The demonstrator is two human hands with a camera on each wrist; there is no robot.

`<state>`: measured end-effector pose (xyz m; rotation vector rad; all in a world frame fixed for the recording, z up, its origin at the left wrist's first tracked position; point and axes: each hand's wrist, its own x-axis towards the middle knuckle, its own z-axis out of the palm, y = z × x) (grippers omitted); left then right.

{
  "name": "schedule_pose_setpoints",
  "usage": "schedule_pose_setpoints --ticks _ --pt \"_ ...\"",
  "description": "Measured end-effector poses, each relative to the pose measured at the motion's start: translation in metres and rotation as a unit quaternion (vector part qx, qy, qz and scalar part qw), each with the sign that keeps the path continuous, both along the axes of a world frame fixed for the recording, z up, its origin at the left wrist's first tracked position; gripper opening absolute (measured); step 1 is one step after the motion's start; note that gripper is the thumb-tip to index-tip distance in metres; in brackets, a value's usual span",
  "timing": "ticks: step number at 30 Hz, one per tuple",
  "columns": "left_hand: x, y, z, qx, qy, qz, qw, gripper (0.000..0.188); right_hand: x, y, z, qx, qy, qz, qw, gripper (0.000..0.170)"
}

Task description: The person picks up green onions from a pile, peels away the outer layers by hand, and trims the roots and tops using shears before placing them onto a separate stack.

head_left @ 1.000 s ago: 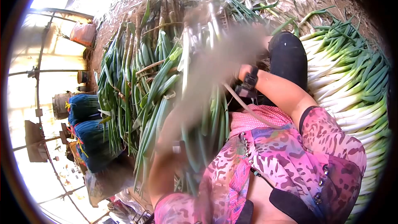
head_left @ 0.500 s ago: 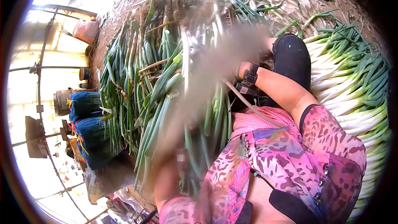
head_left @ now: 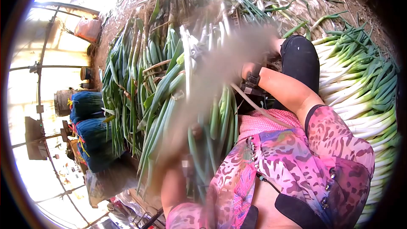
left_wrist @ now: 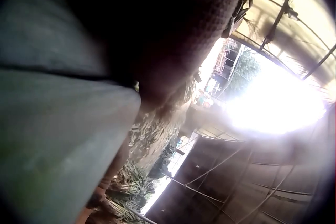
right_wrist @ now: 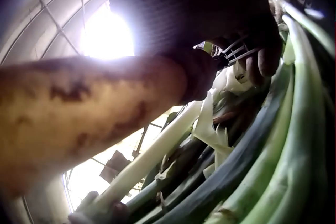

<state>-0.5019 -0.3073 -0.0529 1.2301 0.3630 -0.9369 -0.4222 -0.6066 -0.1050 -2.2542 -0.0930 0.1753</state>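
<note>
Roughly upright, mostly left of the right hand [head_left: 247, 70] in the head view: stalks [head_left: 159, 95], white ends toward upper centre, greens toward the bottom beside the left arm [head_left: 174, 186]; right hand probably nearer the whites. Dark across the upper middle in the left wrist view, likely the left hand [left_wrist: 173, 40], grip impossible to tell. Slanting to lower left in the right wrist view, a pale stalk [right_wrist: 157, 151]; fingers [right_wrist: 269, 62] bent above, pinch uncertain.
</note>
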Motion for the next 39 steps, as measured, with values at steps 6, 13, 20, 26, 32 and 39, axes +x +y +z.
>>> schedule_pose_setpoints --ticks 6,13,20,26,32,39 --pt "-0.002 0.012 -0.006 -0.071 0.041 0.052 0.995 0.043 -0.017 -0.005 0.007 0.046 0.002 0.019 0.999 0.049" --pt "0.01 0.006 0.011 0.133 -0.033 -0.013 0.991 0.036 -0.011 -0.056 -0.001 0.054 0.135 -0.13 0.981 0.063" --pt "0.064 -0.041 0.03 0.253 -0.445 -0.383 0.769 0.028 0.019 -0.066 -0.106 -0.227 0.061 -0.182 0.955 0.045" --pt "0.102 -0.129 -0.012 0.4 -0.444 -0.444 0.668 0.046 0.018 0.0 -0.198 0.267 0.162 -0.111 0.944 0.029" --pt "0.121 -0.12 -0.015 0.346 -0.572 -0.394 0.631 0.035 0.025 0.025 -0.193 0.474 0.048 -0.157 0.865 0.056" --pt "0.152 -0.023 0.04 0.249 -0.265 -0.069 0.929 0.025 -0.001 0.007 -0.029 0.527 0.037 -0.088 0.844 0.059"
